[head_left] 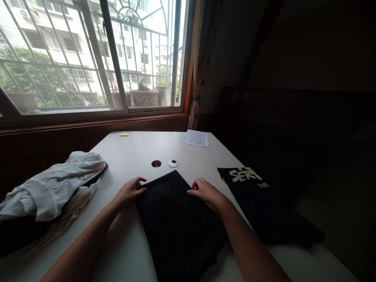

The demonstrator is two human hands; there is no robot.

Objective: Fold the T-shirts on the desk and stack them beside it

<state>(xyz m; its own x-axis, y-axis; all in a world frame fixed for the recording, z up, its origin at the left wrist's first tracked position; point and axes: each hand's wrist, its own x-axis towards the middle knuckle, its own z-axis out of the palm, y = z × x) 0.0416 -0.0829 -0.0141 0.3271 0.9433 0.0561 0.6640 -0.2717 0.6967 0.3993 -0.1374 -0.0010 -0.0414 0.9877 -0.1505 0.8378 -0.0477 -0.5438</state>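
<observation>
A black cloth [179, 227] lies spread on the white table in front of me, one corner pointing away toward the window. My left hand [131, 192] is at its upper left edge, the edge pinched between thumb and fingers. At the upper right edge, my right hand [203, 190] has its thumb and curled fingers closed on the fabric. The lower part of the cloth runs out of view between my forearms.
Light grey clothes [55, 188] are heaped at the left. A black printed garment [261, 207] hangs over the right edge of the table [141, 147]. Papers [197, 138], a yellow note [125, 134], a cable hole [156, 163] and a round cover [173, 163] are farther back.
</observation>
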